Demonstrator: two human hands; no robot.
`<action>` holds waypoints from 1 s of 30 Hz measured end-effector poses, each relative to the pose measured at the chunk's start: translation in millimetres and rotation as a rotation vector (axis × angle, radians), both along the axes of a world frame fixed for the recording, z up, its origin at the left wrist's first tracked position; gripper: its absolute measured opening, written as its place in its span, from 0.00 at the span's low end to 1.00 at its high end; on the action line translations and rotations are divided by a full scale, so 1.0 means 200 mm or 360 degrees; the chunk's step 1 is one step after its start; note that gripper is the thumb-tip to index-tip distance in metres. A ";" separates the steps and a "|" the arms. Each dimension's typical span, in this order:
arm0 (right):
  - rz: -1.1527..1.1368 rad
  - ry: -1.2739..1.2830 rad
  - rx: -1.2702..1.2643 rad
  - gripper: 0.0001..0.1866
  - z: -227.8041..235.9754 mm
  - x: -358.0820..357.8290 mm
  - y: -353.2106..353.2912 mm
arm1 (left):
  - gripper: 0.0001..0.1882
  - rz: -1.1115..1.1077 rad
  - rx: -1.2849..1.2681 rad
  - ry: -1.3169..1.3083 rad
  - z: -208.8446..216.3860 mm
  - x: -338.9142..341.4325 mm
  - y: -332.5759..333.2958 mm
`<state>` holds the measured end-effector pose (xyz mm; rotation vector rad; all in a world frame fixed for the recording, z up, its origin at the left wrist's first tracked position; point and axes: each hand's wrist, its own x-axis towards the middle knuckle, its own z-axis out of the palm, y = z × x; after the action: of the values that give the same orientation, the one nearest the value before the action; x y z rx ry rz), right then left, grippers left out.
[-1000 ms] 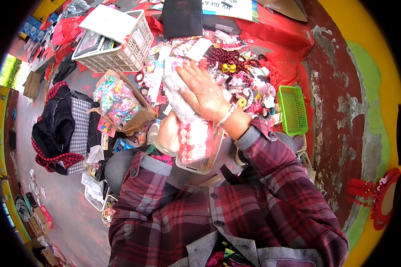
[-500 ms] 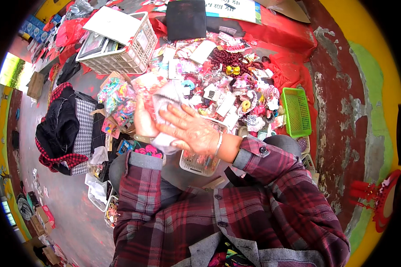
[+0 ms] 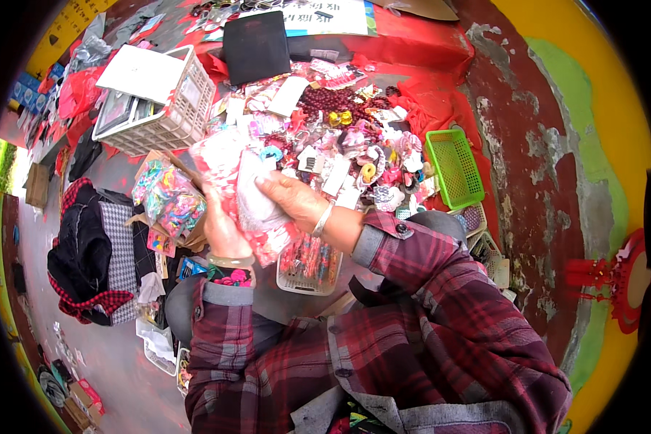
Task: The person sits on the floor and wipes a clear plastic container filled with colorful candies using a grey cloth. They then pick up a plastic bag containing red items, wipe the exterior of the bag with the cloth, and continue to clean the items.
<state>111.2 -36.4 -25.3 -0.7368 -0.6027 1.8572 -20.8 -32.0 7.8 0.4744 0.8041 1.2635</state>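
Note:
My left hand (image 3: 224, 228) is wrapped round the left side of a soft clear bag (image 3: 217, 155) with a pink, red and white pattern. Against the bag's front, my right hand (image 3: 296, 199) grips a pale greyish cloth (image 3: 253, 192), its thumb on top and the other fingers hidden behind. The bag is held upright in mid-air. Below it stands a small white basket (image 3: 305, 287) with red-patterned packets in it. A bag of colourful small items (image 3: 170, 199) lies just left of my left hand.
Beyond my hands spreads a heap of hair ties, beads and cards (image 3: 340, 137) on red cloth. A green basket (image 3: 456, 170) stands right. A large white crate (image 3: 188, 108) stands back left, near a black flat case (image 3: 257, 47). Dark clothes (image 3: 87, 239) lie left.
My right hand, earlier laid flat over the cloth, now grips its edge with the thumb on top. More of the bag shows below. The whole view has shifted, moving the surroundings leftward.

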 end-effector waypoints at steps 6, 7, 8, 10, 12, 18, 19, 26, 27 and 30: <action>0.0164 -0.0118 -0.0014 0.17 -0.03 0.00 -0.06 | 0.32 0.0197 0.0102 0.0060 0.03 -0.06 0.08; 0.0080 -0.0211 0.0035 0.16 -0.02 -0.02 -0.07 | 0.31 0.0247 0.0077 0.0112 0.01 -0.06 0.09; -0.0005 -0.0304 0.0083 0.16 -0.01 -0.02 -0.07 | 0.31 0.0296 0.0052 0.0163 0.00 -0.06 0.09; -0.0173 -0.1076 0.0293 0.13 0.05 -0.01 -0.04 | 0.34 0.0204 0.0153 0.0122 0.02 -0.03 0.08; -0.0254 -0.2203 0.0640 0.12 0.15 0.04 -0.03 | 0.37 0.0284 0.0198 0.0299 -0.02 -0.03 0.10; -0.0307 -0.2978 0.1732 0.27 0.12 -0.05 -0.17 | 0.32 0.0189 0.0344 0.0364 -0.07 0.05 0.06; -0.0270 -0.2981 0.1776 0.29 0.12 -0.07 -0.20 | 0.29 0.0197 0.0249 0.0325 -0.11 0.01 0.08; -0.0264 -0.2943 0.2014 0.31 0.11 -0.12 -0.27 | 0.23 -0.0218 0.0030 -0.0277 -0.11 -0.13 0.12; -0.0257 -0.2896 0.2071 0.31 0.13 -0.13 -0.29 | 0.23 -0.0383 0.0134 -0.0345 -0.09 -0.17 0.15; 0.0201 -0.2519 0.1861 0.26 0.24 -0.08 -0.30 | 0.25 -0.0170 0.0113 -0.0281 -0.05 -0.21 0.17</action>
<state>95.3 -95.5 22.7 -1.1639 -2.4084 0.3423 -62.1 1.1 -1.9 0.4503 0.5798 1.2191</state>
